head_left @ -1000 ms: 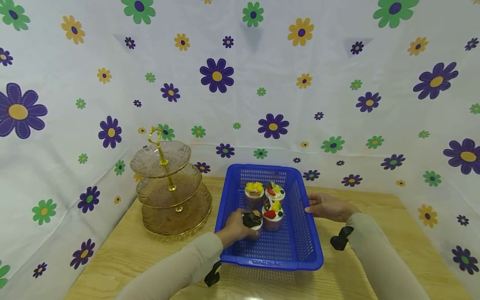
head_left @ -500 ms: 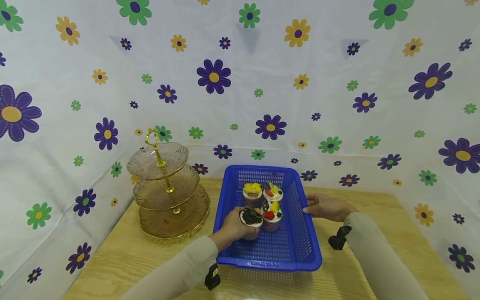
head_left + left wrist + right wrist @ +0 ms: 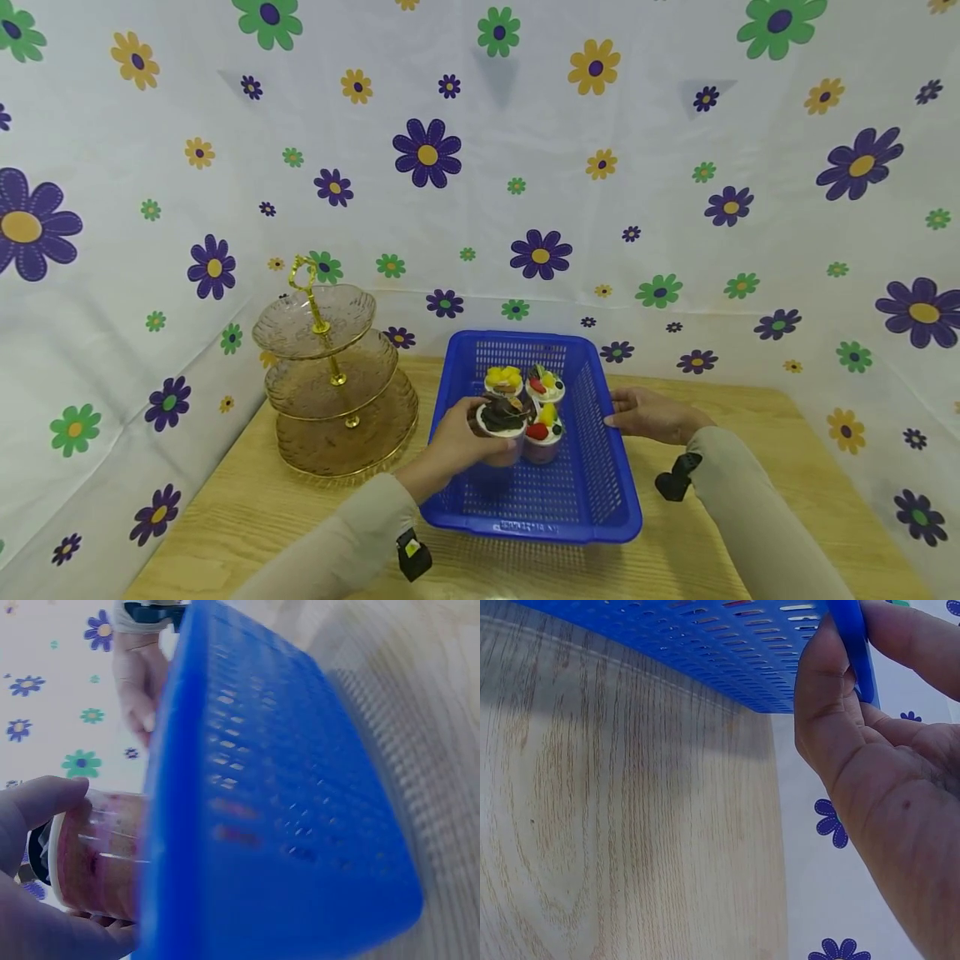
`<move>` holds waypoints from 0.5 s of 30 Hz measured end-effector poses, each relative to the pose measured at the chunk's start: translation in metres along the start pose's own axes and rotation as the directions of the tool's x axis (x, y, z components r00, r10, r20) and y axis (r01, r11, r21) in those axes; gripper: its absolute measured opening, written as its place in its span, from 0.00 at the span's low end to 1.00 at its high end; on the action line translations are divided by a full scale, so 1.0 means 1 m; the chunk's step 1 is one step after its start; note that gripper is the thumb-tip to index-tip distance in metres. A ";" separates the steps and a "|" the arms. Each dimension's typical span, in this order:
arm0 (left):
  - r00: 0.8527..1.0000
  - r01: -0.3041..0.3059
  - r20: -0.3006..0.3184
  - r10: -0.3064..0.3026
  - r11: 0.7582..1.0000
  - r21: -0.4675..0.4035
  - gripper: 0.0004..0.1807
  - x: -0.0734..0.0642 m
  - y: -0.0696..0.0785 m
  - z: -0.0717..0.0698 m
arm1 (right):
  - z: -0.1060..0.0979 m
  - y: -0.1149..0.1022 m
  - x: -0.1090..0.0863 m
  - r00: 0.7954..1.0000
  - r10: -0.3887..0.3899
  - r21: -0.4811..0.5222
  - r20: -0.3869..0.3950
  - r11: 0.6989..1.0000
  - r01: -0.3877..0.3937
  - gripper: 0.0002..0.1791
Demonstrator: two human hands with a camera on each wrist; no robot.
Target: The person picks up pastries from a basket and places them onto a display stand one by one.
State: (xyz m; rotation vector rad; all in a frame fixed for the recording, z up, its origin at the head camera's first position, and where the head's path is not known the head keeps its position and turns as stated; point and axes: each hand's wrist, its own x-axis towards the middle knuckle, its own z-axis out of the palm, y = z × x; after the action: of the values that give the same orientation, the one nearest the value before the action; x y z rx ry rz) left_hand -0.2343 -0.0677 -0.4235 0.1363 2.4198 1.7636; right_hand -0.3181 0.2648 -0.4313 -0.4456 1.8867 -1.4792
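Dessert cup [image 3: 502, 428], clear, round, dark-topped, near upright within blue plastic basket [image 3: 558, 530], our left grip [image 3: 453, 440] curled round it from left; our right grip [image 3: 651, 413], farther, pinches basket's right rim. Amber three-tier stand [image 3: 337, 381] lies left of cup, basket's left wall between.

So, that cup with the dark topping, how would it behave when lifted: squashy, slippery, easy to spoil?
The dark-topped cup is probably fairly stiff: its wall looks undented in the grip of the left hand. It may be slippery, as its side looks glossy. The dark topping sits heaped above the rim, so it might smear if knocked.
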 end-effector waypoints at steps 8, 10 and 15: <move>0.985 -0.144 -0.116 0.129 0.981 -0.132 0.38 -0.016 0.006 -0.037 | 0.000 0.001 -0.001 0.998 0.024 -0.013 -0.052 1.000 -0.024 0.35; 0.976 -0.174 -0.161 0.150 0.973 -0.148 0.38 -0.019 0.007 -0.047 | 0.000 0.001 -0.002 0.998 0.026 -0.013 -0.054 1.000 -0.027 0.35; 0.963 -0.196 -0.213 0.167 0.973 -0.120 0.42 -0.030 0.004 -0.075 | 0.001 0.000 -0.001 0.999 0.013 -0.010 -0.031 1.000 -0.014 0.34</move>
State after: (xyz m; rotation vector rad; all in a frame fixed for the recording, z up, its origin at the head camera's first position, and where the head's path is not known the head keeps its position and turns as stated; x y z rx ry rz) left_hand -0.2173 -0.1414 -0.3951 0.1774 2.4769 2.1179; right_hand -0.3163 0.2647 -0.4313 -0.4161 1.9186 -1.4761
